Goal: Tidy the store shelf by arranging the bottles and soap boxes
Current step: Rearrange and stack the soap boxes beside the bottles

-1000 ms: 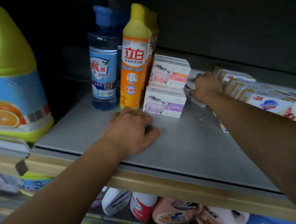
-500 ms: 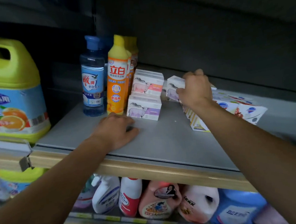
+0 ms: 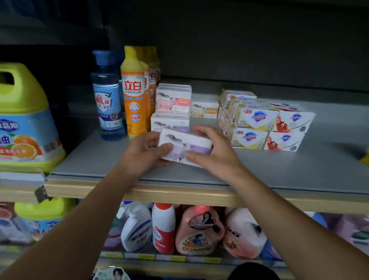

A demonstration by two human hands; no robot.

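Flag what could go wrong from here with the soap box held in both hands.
1. The purple soap box is held tilted by the left hand and right hand just in front of the two-box stack; pushing it in could knock the top box off.
2. The orange bottle stands right beside that stack, so a nudge might tip it.

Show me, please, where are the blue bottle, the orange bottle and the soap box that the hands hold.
blue bottle [image 3: 107, 106]: head view, on its blue label.
orange bottle [image 3: 133, 99]: head view, on its orange label.
soap box [image 3: 187, 143]: head view, on its white and purple front face, between the thumbs.
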